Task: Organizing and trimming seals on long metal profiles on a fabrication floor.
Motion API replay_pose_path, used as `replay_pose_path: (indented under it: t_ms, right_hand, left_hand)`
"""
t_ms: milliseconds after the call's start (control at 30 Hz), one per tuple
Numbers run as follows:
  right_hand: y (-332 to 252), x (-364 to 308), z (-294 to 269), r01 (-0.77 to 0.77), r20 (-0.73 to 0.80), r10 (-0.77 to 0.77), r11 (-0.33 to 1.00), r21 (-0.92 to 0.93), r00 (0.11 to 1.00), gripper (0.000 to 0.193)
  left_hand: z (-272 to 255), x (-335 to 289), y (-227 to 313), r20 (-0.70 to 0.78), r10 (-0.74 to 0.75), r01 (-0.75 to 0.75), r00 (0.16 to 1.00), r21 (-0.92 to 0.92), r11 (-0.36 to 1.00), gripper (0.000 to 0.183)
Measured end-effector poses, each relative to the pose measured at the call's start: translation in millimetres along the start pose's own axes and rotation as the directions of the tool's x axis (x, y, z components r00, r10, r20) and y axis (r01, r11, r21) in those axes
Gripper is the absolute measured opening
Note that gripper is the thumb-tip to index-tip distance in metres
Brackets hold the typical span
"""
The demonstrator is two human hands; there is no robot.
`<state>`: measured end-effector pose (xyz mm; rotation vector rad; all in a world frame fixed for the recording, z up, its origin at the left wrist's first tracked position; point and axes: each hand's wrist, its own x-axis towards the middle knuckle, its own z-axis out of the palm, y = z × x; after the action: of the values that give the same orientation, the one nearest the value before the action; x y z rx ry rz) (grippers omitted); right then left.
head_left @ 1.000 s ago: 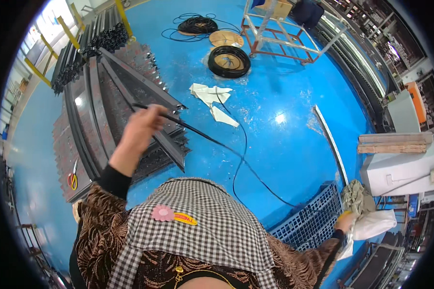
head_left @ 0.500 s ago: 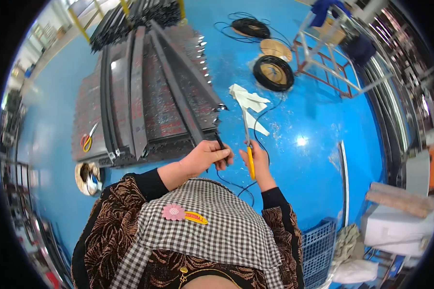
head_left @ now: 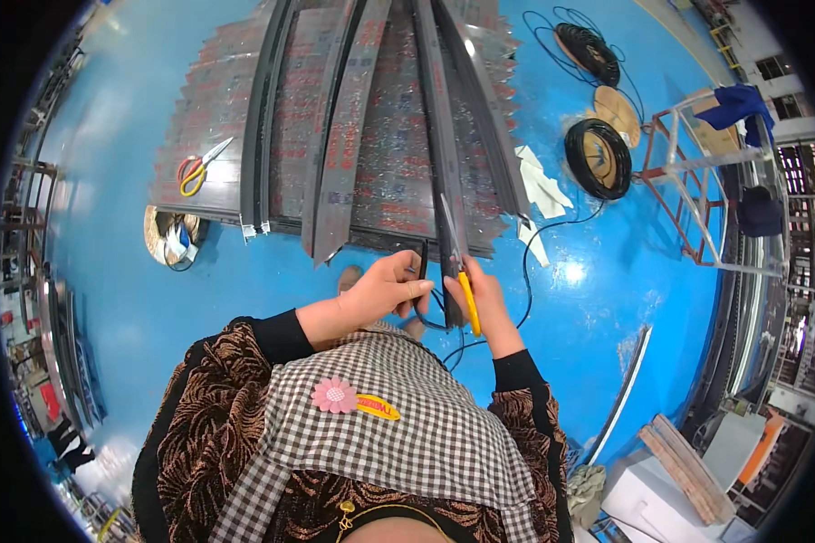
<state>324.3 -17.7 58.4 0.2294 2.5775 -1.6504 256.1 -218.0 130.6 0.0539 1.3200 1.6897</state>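
Observation:
My left hand (head_left: 385, 291) is closed, pinching the end of a thin black strip (head_left: 424, 257) that stands up between thumb and fingers. In my right hand (head_left: 487, 308) is a pair of scissors (head_left: 470, 306) with yellow handles, its blades pointing away from me. Both hands are in front of my checked apron, close to the near end of a long dark profile (head_left: 440, 145). A black cord (head_left: 527, 288) trails from near my hands across the floor toward a coil (head_left: 598, 160). How the strip and cord join is hidden by my fingers.
Several dark profiles lie on a wide film-covered stack (head_left: 385, 195) ahead. Another pair of scissors (head_left: 193, 176) rests on its left side. White scraps (head_left: 541, 185), a second black coil (head_left: 589, 52) and a metal frame (head_left: 688, 181) are on the right. A straw hat-like object (head_left: 165, 237) lies left.
My view has turned left and moved nearer to the stack, which now lies straight ahead. Both hands keep their holds on the strip and scissors, and the profile ends are now beside them.

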Motion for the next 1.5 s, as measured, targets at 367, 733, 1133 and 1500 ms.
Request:
replay_pose_path:
  t_ms: [367, 733, 1133, 1500]
  right_hand:
    - [43, 134, 94, -0.234, -0.03, 0.273, 0.757, -0.61, 0.961, 0.028]
    - [59, 175, 112, -0.327, -0.208, 0.253, 0.672, -0.664, 0.945, 0.036]
    - [-15, 64, 148, -0.411, 0.202, 0.365, 0.865, 0.287, 0.909, 0.027]
    - [35, 145, 222, -0.252, -0.065, 0.259, 0.962, 0.107, 0.964, 0.034]
  left_hand:
    - [-84, 9, 6, -0.112, -0.023, 0.031, 0.993, 0.07, 0.997, 0.009]
    - [-113, 22, -1, -0.122, -0.102, 0.102, 0.987, -0.001, 0.995, 0.011]
    - [-157, 48, -24, -0.446, 0.248, -0.036, 0.86, 0.433, 0.901, 0.02]
    - [-271, 75, -79, -0.672, 0.192, 0.276, 0.715, 0.524, 0.805, 0.035]
